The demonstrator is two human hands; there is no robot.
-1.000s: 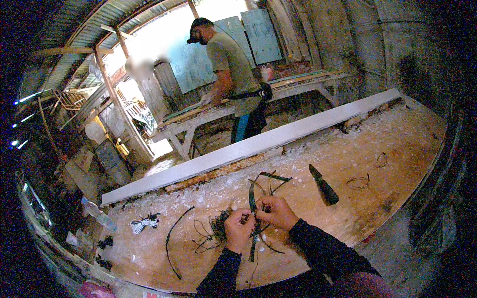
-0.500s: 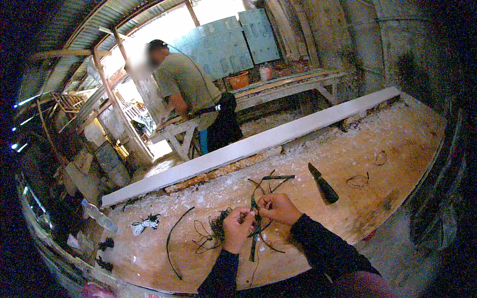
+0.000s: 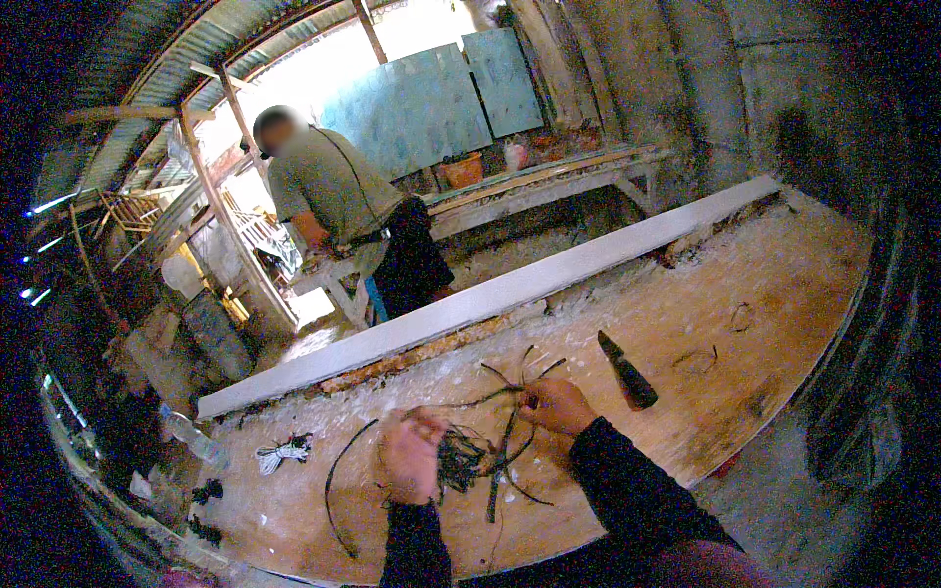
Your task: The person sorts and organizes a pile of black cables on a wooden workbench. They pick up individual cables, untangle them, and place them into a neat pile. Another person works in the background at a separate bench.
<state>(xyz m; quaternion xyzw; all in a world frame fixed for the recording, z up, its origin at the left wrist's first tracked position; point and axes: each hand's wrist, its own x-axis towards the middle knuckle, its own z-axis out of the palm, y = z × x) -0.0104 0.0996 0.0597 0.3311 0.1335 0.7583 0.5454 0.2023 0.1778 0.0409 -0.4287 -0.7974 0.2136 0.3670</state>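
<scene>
My right hand (image 3: 559, 407) is closed in a pinch on a bundle of dark flat strips (image 3: 508, 431), whose ends splay out above and below the fingers. From there a thin dark cord (image 3: 475, 403) stretches left to the fingertips of my left hand (image 3: 412, 456), which is closed on it and smeared by motion. A tangled heap of dark cord (image 3: 461, 461) lies on the wooden tabletop (image 3: 608, 480) just right of my left hand. Right of my right hand rests a dark, tapered knife-like tool (image 3: 627, 372).
A curved dark strip (image 3: 338, 490) and a white cord bundle (image 3: 284, 454) lie at left, near a clear plastic bottle (image 3: 191, 436). Thin loops (image 3: 696, 361) lie at right. A long white board (image 3: 490, 304) borders the far edge. Beyond it, a person (image 3: 338, 186) leans over a bench.
My left hand has moved left, away from my right hand, drawing the cord out between them. The right hand keeps its pinch. The person beyond has bent lower and shifted left.
</scene>
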